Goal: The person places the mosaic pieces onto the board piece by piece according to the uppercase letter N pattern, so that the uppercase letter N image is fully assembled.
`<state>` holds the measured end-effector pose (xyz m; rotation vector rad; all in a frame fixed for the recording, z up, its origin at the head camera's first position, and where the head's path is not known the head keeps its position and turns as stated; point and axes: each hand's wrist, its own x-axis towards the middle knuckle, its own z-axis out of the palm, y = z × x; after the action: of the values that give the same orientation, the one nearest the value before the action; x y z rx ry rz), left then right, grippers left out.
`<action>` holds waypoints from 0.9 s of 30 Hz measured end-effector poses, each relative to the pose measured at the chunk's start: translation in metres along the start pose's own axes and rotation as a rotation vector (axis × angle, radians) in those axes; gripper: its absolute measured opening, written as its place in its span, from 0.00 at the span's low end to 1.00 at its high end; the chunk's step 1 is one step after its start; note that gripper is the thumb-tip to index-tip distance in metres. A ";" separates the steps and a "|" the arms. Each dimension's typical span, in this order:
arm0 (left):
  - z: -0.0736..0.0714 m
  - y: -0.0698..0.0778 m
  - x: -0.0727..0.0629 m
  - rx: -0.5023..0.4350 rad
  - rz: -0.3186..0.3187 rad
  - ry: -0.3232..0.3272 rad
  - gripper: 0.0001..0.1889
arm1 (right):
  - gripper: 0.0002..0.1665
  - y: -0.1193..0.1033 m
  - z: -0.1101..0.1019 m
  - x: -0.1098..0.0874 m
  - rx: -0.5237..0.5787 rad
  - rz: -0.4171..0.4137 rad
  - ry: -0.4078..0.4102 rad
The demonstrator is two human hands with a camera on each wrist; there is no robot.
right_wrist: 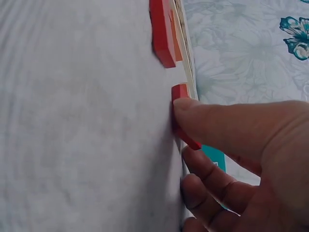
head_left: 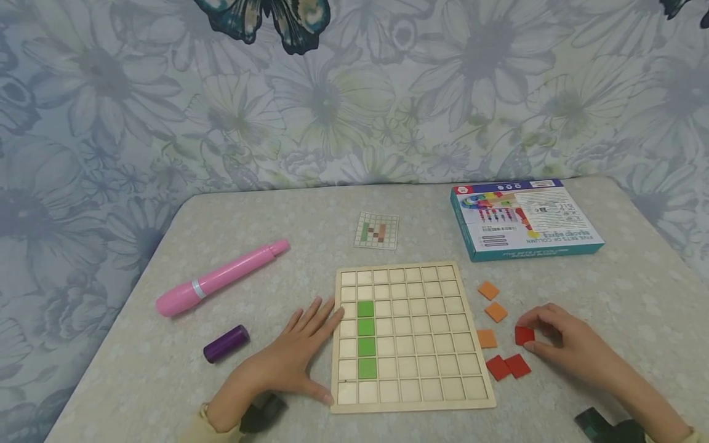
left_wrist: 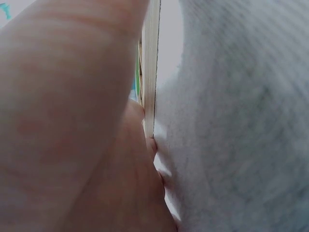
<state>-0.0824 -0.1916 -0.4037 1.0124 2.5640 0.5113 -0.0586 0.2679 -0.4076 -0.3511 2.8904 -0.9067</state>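
Note:
A wooden grid board (head_left: 407,394) lies flat on the table, with several green tiles (head_left: 367,327) in one column near its left side. My left hand (head_left: 288,357) rests spread at the board's left edge, fingers straight and thumb at the lower corner. To the board's right, my right hand (head_left: 570,344) pinches a red square tile (head_left: 524,335) between thumb and fingers, low over the tabletop. The right wrist view shows the thumb on this red tile (right_wrist: 179,118). Two more red tiles (head_left: 508,367) lie just in front of it, beside three orange tiles (head_left: 495,312).
Behind the board lies a small pattern card (head_left: 376,231). A flat game box (head_left: 526,218) is at the back right. On the left are a pink pen-shaped object (head_left: 224,277) and a dark purple cylinder (head_left: 226,343). Flowered fabric (head_left: 354,92) stands behind the table.

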 end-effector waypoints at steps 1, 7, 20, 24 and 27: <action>0.000 0.000 0.000 -0.001 0.001 0.000 0.69 | 0.18 -0.001 0.000 0.000 0.002 0.008 -0.006; 0.000 0.000 0.000 -0.003 0.017 0.008 0.69 | 0.11 -0.015 -0.009 0.007 0.045 0.053 -0.006; 0.003 -0.002 0.000 0.007 0.023 0.019 0.69 | 0.07 -0.082 0.032 0.034 0.602 -0.031 -0.163; 0.004 -0.002 0.000 0.015 0.022 0.019 0.69 | 0.05 -0.090 0.049 0.035 0.651 -0.061 -0.209; 0.003 -0.002 -0.001 0.015 0.019 0.018 0.69 | 0.03 -0.093 0.058 0.034 0.597 -0.107 -0.185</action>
<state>-0.0816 -0.1929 -0.4070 1.0429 2.5796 0.5094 -0.0653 0.1539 -0.4024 -0.4958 2.3079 -1.5876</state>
